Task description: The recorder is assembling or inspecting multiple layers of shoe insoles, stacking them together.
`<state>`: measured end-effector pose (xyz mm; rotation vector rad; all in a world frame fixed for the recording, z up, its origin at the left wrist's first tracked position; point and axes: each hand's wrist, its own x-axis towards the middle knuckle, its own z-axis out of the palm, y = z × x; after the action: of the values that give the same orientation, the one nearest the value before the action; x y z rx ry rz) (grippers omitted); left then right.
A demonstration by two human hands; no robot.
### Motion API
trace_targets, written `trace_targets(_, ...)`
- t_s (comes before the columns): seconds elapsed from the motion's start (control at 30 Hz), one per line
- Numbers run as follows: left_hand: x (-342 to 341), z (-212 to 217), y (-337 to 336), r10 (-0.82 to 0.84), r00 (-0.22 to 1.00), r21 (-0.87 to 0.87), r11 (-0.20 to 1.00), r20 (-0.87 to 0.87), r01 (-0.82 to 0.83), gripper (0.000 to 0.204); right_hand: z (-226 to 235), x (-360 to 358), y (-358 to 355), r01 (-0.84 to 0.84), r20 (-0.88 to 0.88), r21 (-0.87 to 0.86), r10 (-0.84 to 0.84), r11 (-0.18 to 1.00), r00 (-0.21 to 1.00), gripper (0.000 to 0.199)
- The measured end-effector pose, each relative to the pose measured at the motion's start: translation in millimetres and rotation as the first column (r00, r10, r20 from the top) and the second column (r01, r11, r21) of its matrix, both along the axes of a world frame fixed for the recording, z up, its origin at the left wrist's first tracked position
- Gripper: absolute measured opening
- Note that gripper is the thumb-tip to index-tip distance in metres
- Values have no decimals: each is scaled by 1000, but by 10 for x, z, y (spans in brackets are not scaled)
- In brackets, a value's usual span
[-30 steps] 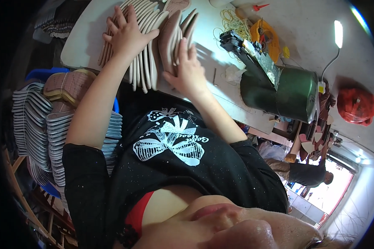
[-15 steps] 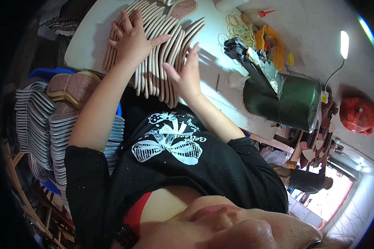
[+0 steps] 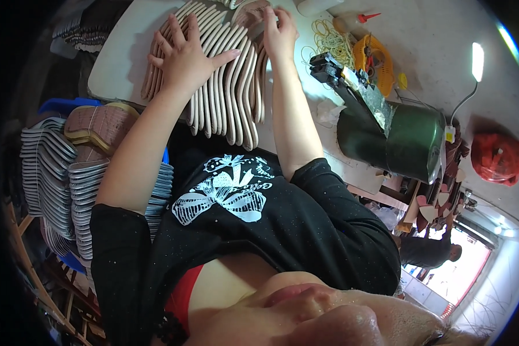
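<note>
A row of beige shoe insoles (image 3: 230, 75) stands on edge, packed side by side, on the white table (image 3: 118, 63). My left hand (image 3: 184, 55) lies across the row with its fingers spread and thumb stretched to the right. Beyond the row's right end, my right hand (image 3: 280, 36) has its fingers bent round the edge of a single insole (image 3: 249, 16), which lies flat with its pinkish face up. Part of that insole and some fingertips are hidden by the hand.
Tied bundles of insoles (image 3: 49, 167) are piled in a blue bin at my left. Right of the row stand a dark machine arm (image 3: 352, 92), a green cylinder (image 3: 392, 138), a yellow basket (image 3: 375, 63) and tangled string (image 3: 331, 43). A person (image 3: 427, 251) is farther off.
My right hand has left the row's near right side and moved away from me to the flat insole. The rightmost insoles now stand more upright against the others. My left hand stays put.
</note>
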<state>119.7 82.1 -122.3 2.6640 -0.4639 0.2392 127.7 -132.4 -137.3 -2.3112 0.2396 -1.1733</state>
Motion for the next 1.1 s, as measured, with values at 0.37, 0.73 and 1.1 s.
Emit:
trace_targets(0.37,-29,0,75,-23,1000,9,1000,11,23,113,107,20,-121,195,-680,278,49,941,732,53)
trace_targets(0.73,-19,-23,80,-34,999,30,999,16,33,112,359,153,5,232,-554,797,523,557,648,44)
trace_targets(1.1,-42,-17,106,-21,1000,19,1000,22,20,114,341,-314,542,-383,566,291,165,877,808,54)
